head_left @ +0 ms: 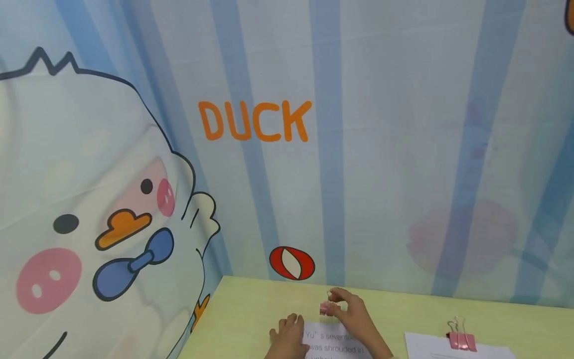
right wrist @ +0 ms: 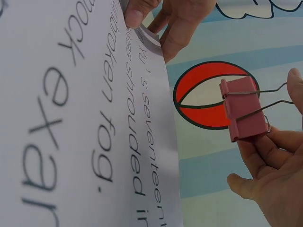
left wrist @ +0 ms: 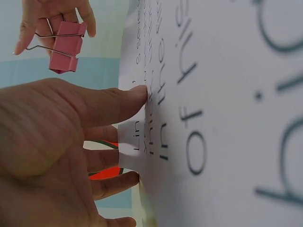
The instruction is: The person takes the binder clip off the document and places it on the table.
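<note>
The right hand (head_left: 356, 316) pinches a boxy, wire-handled pink binder clip (right wrist: 245, 111) beyond the smooth printed paper's (head_left: 334, 343) twelve-o'clock edge; the left hand's (head_left: 289, 339) fingers grip its ten-o'clock corner.

Head-view count: 2 pink binder clips, 1 approx. 5 o'clock (head_left: 326, 309), 1 approx. 4 (head_left: 463, 342). 2 paper lots, 1 approx. 5 (head_left: 334, 344), 1 approx. 4 (head_left: 421, 347); no. of sheets per lot unclear. 2 hands: L hand (head_left: 289, 336) 6 o'clock, R hand (head_left: 355, 314) 5. 1 worktop (head_left: 246, 299). Backdrop prints incl. 1 ball (head_left: 291, 263), 6 o'clock.
</note>
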Available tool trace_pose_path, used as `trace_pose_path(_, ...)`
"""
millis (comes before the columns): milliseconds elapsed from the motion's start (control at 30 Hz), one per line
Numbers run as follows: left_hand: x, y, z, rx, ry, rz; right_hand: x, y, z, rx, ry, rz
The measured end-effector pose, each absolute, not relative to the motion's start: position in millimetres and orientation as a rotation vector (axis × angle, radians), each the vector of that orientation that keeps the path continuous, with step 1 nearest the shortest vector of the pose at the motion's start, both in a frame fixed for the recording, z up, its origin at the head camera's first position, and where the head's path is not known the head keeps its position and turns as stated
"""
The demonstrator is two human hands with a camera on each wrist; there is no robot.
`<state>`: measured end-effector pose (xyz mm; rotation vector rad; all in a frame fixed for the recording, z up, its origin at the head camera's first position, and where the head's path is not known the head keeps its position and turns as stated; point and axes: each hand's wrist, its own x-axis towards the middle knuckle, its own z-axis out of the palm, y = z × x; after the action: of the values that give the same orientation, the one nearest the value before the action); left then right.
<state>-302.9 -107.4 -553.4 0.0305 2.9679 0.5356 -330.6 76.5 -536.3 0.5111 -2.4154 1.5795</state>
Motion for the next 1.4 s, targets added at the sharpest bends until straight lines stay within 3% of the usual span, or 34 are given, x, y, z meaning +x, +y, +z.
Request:
trace_pose_path(800, -300.2, -112.8, -560.1, 0.143, 2.956, 0.89, -315.6, 136.3, -536.3, 0.414, -2.463, 1.555)
trace_pose_path(1400, -299.5, -118.5, -562.3, 0.166, 2.961, 0.862, -288.9, 173.3, -537.8, 0.251, -2.605, 1.484)
